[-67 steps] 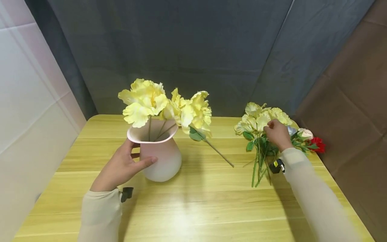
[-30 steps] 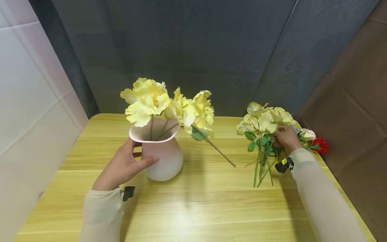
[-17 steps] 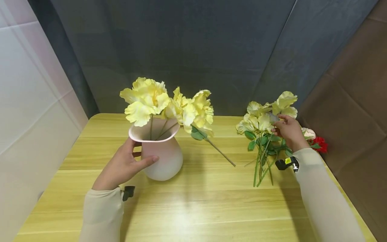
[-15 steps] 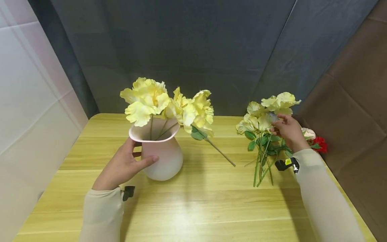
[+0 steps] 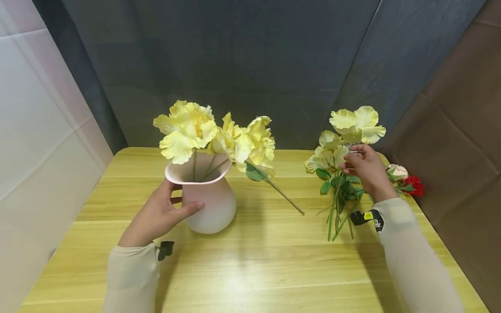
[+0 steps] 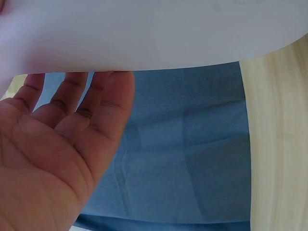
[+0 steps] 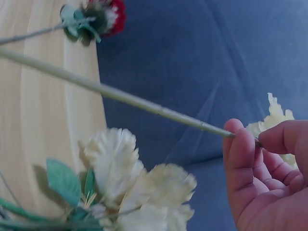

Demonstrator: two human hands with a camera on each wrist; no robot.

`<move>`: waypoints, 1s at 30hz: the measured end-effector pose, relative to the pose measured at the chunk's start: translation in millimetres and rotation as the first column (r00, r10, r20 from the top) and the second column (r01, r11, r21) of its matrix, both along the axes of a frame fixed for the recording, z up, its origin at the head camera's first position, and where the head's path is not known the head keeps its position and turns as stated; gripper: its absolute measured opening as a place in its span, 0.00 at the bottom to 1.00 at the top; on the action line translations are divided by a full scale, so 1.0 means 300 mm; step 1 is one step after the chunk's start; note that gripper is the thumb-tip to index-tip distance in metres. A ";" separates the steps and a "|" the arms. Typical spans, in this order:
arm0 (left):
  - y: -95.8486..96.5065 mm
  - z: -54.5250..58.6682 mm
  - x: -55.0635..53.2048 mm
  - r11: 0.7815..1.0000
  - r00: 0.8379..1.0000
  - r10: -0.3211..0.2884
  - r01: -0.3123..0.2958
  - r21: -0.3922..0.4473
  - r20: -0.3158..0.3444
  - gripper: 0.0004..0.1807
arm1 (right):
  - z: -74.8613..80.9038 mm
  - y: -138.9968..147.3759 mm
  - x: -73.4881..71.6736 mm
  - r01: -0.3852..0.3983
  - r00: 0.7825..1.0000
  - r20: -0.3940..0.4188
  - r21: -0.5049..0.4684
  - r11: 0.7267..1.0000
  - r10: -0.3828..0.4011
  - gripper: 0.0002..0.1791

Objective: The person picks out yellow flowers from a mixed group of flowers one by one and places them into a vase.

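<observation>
My left hand [image 5: 160, 215] grips the neck of a pink-and-white vase [image 5: 211, 208], thumb in front and fingers behind. In the left wrist view the fingers [image 6: 113, 106] touch the vase wall [image 6: 159, 33]. Yellow flowers [image 5: 185, 130] stand in the vase, leaning outward. My right hand [image 5: 365, 169] pinches the stem [image 7: 159, 109] of a yellow flower [image 5: 358, 124] between thumb and fingertips, its bloom raised over the pile. Beneath lie more pale yellow flowers [image 5: 325, 158] with green leaves and crossed stems.
A yellow flower's bare stem [image 5: 285, 198] slants down onto the wooden table [image 5: 250, 269] right of the vase. A cream rose [image 5: 398, 171] and a red flower [image 5: 415, 185] lie at the right edge. A dark curtain [image 5: 235, 65] hangs behind.
The right hand has reached into the pile, pinched one yellow flower's stem and lifted its bloom upward. The left hand has kept its grip on the vase.
</observation>
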State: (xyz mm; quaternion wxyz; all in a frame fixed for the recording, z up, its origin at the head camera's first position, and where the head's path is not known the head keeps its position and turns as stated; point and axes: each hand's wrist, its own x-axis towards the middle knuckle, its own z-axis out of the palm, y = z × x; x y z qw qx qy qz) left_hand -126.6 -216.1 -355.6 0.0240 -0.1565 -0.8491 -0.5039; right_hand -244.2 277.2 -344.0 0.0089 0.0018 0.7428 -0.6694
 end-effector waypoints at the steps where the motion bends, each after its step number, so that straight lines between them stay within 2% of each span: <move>1: -0.001 0.000 0.001 1.000 1.000 0.001 -0.001 -0.002 -0.001 0.45 | 0.005 -0.010 0.007 -0.005 1.000 -0.010 -0.011 1.000 0.005 0.11; 11: -0.003 0.001 0.005 1.000 1.000 0.003 -0.003 -0.009 0.003 0.45 | 0.035 -0.121 0.088 -0.030 0.990 -0.142 -0.132 0.991 0.011 0.13; 21: 0.002 -0.007 -0.003 1.000 1.000 -0.006 0.006 0.010 -0.002 0.44 | 0.052 -0.200 0.154 0.113 0.962 -0.235 -0.119 0.986 -0.138 0.11; 25: 0.002 -0.007 -0.002 1.000 1.000 0.009 -0.009 0.002 0.006 0.44 | 0.062 -0.226 0.177 0.113 0.945 -0.281 -0.195 0.974 -0.166 0.12; 30: -0.001 -0.001 0.001 1.000 1.000 0.005 -0.005 -0.001 0.007 0.45 | 0.082 -0.268 0.202 0.093 0.915 -0.338 -0.355 0.930 -0.221 0.17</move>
